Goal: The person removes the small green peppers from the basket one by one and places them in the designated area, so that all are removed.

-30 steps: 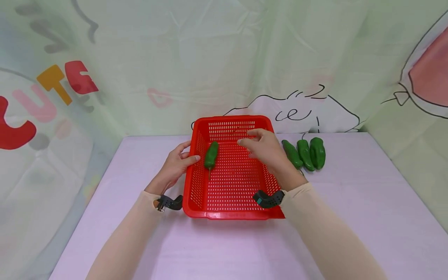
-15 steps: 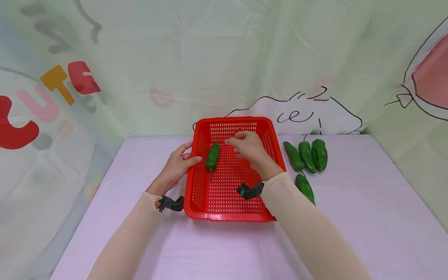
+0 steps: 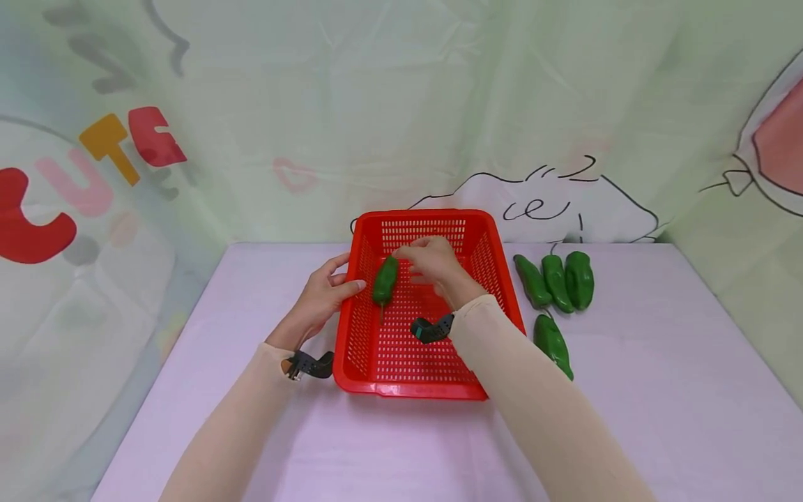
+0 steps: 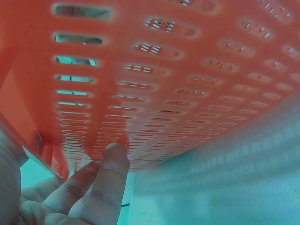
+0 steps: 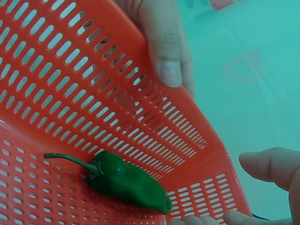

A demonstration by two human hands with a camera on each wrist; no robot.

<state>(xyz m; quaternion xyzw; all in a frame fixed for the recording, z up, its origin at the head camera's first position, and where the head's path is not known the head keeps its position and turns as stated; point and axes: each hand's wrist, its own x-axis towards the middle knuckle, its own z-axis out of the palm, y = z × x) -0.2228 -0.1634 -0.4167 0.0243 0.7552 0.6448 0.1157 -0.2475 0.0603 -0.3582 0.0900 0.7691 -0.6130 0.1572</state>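
A red slotted plastic basket [image 3: 433, 392] stands at the middle of the table. Inside, along its left wall, lies one green pepper [image 3: 385, 282], its stem pointing toward the near side. My left hand [image 3: 318, 298] holds the basket's left rim, thumb over the edge and fingers [image 4: 108, 187] against the outer wall. Over the basket floor my right hand [image 3: 434, 263] reaches to the pepper's far tip. In the right wrist view its thumb stands apart from the fingers, and the fingertips are close by the pepper [image 5: 129, 183]; whether they touch it I cannot tell.
Three green peppers [image 3: 555, 282] lie side by side on the table, right of the basket. Another green pepper [image 3: 552, 346] lies nearer, beside my right sleeve [image 3: 533, 390]. A printed cloth backdrop [image 3: 351, 125] rises behind the table [image 3: 652, 390].
My right hand has moved left across the basket to the pepper inside. The nearer pepper on the table has come out from behind my right arm. My left hand keeps its hold.
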